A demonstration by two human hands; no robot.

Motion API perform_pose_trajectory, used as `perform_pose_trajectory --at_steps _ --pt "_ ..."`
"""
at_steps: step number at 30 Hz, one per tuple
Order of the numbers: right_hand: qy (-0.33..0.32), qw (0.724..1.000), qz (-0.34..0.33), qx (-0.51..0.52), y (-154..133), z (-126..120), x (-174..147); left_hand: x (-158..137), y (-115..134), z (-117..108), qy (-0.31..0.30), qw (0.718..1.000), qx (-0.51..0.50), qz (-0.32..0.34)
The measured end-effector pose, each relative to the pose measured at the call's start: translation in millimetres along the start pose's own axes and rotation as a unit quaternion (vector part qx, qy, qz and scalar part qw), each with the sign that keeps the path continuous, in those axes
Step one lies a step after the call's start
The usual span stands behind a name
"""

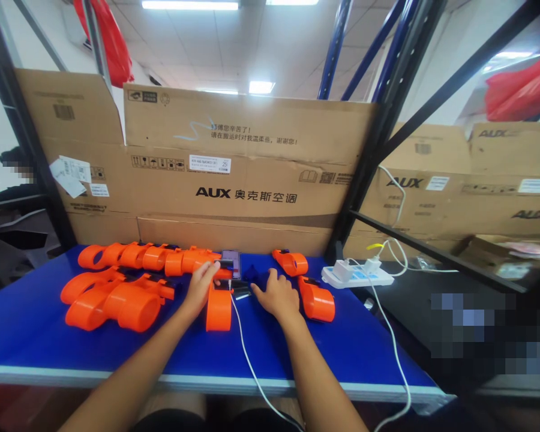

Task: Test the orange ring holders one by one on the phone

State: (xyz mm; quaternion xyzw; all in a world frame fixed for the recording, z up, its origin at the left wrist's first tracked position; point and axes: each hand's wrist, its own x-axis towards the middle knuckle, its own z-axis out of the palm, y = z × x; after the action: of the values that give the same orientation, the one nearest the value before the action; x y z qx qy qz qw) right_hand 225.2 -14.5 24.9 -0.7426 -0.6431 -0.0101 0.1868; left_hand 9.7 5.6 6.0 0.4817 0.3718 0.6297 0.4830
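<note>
My left hand is closed on an orange plastic piece with a dark end, near the middle of the blue table. Just below it stands an orange band with a dark part on top, and a white cable runs from there towards me. My right hand is palm down over the table, thumb and fingers apart, with nothing visible in it. Beside its thumb lies a small dark piece with a pale end. A phone-like device leans at the back, behind the left hand.
Several orange bands are grouped on the left of the blue table. Two more orange bands lie right of my right hand. A white power strip with plugged-in chargers sits at the right edge. A cardboard panel walls the back.
</note>
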Motion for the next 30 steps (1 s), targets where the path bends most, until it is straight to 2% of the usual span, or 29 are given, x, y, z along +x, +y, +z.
perform_pose_trajectory --at_steps 4,8,10,12,15,22,30 --pt "0.108 0.994 -0.018 0.014 -7 -6 0 -2 0 1 -0.014 1.000 0.026 0.011" --pt "0.194 0.971 -0.063 0.121 -10 -10 2 -5 3 4 -0.037 0.998 0.049 0.028" --pt "0.182 0.949 -0.139 0.214 -12 -10 2 -5 3 5 -0.045 0.998 0.043 0.026" --pt "0.132 0.920 -0.225 0.292 -15 -9 0 -4 3 7 -0.051 0.998 0.031 0.024" --pt "0.065 0.895 -0.294 0.328 -21 -6 -5 -2 2 9 -0.058 0.998 0.014 0.019" --pt "0.074 0.900 -0.290 0.318 -29 5 -11 -7 0 11 -0.102 0.994 -0.012 -0.022" --pt "0.089 0.905 -0.287 0.302 -34 18 -13 -8 0 9 -0.117 0.993 0.004 -0.011"
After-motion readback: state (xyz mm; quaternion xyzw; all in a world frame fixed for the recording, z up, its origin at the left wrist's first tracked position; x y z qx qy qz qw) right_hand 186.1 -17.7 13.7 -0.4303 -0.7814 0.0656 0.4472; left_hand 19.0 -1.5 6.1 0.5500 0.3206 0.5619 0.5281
